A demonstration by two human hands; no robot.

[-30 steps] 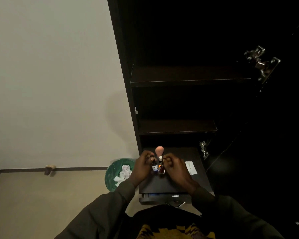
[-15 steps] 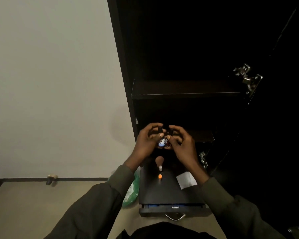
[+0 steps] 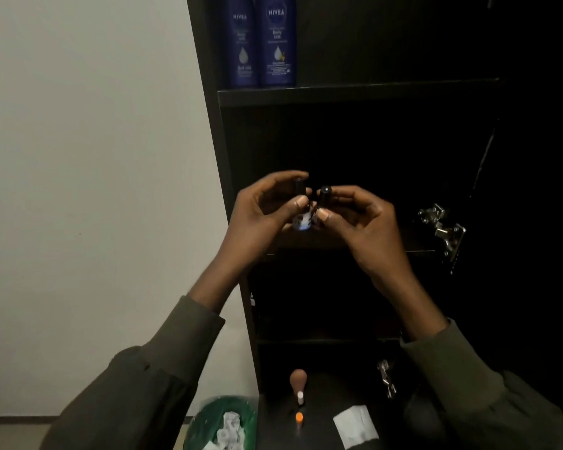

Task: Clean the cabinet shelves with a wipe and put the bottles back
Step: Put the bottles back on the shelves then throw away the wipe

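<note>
Head view: pale wall fills the left half of frame, dark open cabinet (image 3: pixel 355 131) fills the right, interior mostly in shadow.

Centre frame, both hands raised in front of the middle shelf (image 3: pixel 371 243). Left hand (image 3: pixel 257 219) pinches a small bottle (image 3: pixel 301 211) with a dark cap and white-blue label: thumb on the near side, fingers curled round the back and over the cap. Right hand (image 3: pixel 361 222) grips a second small dark bottle (image 3: pixel 322 203), thumb on its front, fingers curled behind. The two bottles are just beside each other, about touching. Small labels too blurred to read.

Top of frame, on the upper shelf (image 3: pixel 387 92): two tall blue lotion bottles (image 3: pixel 260 43) upright, side by side, printed "NIVEA" and "Body Milk"; finer print illegible.

Bottom centre, dark lower surface (image 3: pixel 319 433): a pinkish bulb-shaped item (image 3: pixel 298 380), a small white-capped bottle (image 3: pixel 300 397) just in front of it, an orange-capped item (image 3: pixel 299 417) nearer still, a white wipe (image 3: pixel 355 425) to the right. Bottom left of them, a green bin (image 3: pixel 208 420) holding crumpled white wipes. Metal hinges (image 3: pixel 442 228) at right on the open door edge.
</note>
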